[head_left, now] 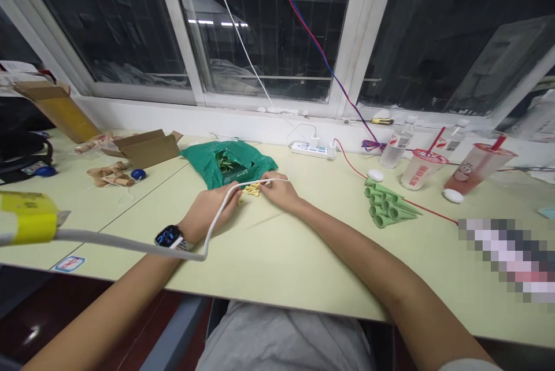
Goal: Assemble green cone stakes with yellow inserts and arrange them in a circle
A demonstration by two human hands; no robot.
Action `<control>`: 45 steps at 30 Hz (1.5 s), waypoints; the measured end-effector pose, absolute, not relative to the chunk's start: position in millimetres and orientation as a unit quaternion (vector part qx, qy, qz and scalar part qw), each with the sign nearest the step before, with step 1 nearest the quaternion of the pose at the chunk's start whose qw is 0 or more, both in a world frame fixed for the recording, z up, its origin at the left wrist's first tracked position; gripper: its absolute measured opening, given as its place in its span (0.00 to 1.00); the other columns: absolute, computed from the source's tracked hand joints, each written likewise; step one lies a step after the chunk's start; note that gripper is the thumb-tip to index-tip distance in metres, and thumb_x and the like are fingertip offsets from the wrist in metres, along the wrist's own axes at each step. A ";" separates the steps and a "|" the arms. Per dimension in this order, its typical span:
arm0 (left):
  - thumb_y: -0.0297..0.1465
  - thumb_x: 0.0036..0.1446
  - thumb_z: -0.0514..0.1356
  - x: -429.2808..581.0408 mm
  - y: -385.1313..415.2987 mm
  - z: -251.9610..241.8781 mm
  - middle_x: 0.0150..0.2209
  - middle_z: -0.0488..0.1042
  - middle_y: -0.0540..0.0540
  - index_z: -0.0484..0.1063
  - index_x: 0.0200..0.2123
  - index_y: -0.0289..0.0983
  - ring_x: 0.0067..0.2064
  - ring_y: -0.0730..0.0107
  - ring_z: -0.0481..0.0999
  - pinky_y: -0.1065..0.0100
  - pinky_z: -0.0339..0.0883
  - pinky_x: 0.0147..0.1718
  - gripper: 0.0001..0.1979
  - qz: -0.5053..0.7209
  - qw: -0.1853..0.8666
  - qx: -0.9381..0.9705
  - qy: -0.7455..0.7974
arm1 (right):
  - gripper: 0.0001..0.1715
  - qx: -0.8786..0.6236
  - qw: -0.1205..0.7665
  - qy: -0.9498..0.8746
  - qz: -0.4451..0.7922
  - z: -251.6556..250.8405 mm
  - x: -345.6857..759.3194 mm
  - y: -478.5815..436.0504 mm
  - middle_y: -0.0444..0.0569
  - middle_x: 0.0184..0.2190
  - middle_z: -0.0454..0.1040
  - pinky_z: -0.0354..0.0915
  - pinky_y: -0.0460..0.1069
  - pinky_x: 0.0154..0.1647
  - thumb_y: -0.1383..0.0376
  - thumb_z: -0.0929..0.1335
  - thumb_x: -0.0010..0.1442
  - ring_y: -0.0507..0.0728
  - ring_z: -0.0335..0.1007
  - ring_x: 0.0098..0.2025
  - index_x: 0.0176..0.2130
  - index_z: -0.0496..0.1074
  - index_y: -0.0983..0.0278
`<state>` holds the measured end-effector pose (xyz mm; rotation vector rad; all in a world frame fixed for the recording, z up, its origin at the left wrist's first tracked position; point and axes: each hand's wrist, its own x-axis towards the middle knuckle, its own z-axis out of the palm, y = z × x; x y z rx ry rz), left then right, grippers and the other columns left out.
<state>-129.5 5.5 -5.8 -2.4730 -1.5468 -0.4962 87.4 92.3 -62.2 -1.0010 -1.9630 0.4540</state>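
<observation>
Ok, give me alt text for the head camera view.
The left hand and right hand hold a white cable over a small yellow piece on a pale green desk. A green plastic bag and green cones lie nearby, below a window.

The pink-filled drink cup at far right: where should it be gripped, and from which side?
Grip the drink cup mid-body, likely from the near side with the right hand: it stands upright and narrows downward, so fingers wrapped there sit below the wider rim, above the white oval object at its foot.
</observation>
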 end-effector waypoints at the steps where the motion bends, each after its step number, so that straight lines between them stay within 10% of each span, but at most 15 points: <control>1: 0.42 0.73 0.43 -132.3 8.9 -6.4 0.35 0.80 0.41 0.72 0.46 0.40 0.35 0.55 0.79 0.63 0.61 0.31 0.21 -0.154 0.089 -0.818 -0.547 | 0.02 -0.404 0.425 -0.792 0.172 -62.0 86.2 93.8 0.44 0.37 0.77 0.66 0.49 0.43 0.65 0.71 0.64 0.55 0.72 0.39 0.36 0.75 0.59; 17: 0.40 0.64 0.54 -137.4 14.9 -8.1 0.29 0.78 0.42 0.69 0.28 0.40 0.27 0.60 0.74 0.63 0.49 0.25 0.14 -0.137 0.123 -0.799 -0.572 | 0.07 -0.391 0.371 -0.836 0.103 -58.6 85.0 86.7 0.45 0.40 0.74 0.63 0.49 0.46 0.62 0.67 0.70 0.56 0.71 0.44 0.41 0.76 0.59; 24: 0.40 0.65 0.55 -135.7 8.1 -9.2 0.27 0.75 0.51 0.70 0.38 0.39 0.26 0.68 0.69 0.69 0.47 0.26 0.11 -0.182 0.147 -0.796 -0.558 | 0.10 -0.388 0.368 -0.841 0.081 -51.7 92.6 57.4 0.47 0.45 0.75 0.64 0.48 0.44 0.62 0.64 0.72 0.55 0.72 0.43 0.42 0.75 0.60; 34: 0.41 0.67 0.50 -135.8 10.3 -6.6 0.34 0.79 0.42 0.73 0.39 0.43 0.33 0.55 0.76 0.64 0.50 0.26 0.14 -0.136 0.093 -0.790 -0.590 | 0.11 -0.347 0.346 -0.870 0.050 -39.6 200.6 -39.1 0.54 0.42 0.77 0.68 0.54 0.45 0.64 0.63 0.70 0.61 0.74 0.43 0.42 0.75 0.59; 39: 0.41 0.69 0.49 -136.7 10.0 -6.9 0.34 0.79 0.44 0.71 0.41 0.44 0.32 0.57 0.75 0.64 0.50 0.27 0.13 -0.162 0.089 -0.792 -0.581 | 0.11 -0.511 0.501 -0.696 0.057 -21.5 296.8 -60.3 0.51 0.38 0.79 0.72 0.53 0.41 0.59 0.65 0.68 0.60 0.76 0.41 0.37 0.76 0.59; 45: 0.39 0.69 0.48 -118.9 -1.4 -6.8 0.37 0.81 0.45 0.72 0.43 0.42 0.34 0.58 0.77 0.63 0.56 0.29 0.14 -0.181 0.081 -0.817 -0.541 | 0.16 -0.669 0.409 -0.620 -0.002 -29.1 411.0 -60.5 0.56 0.45 0.82 0.74 0.60 0.45 0.57 0.66 0.58 0.64 0.78 0.41 0.41 0.80 0.61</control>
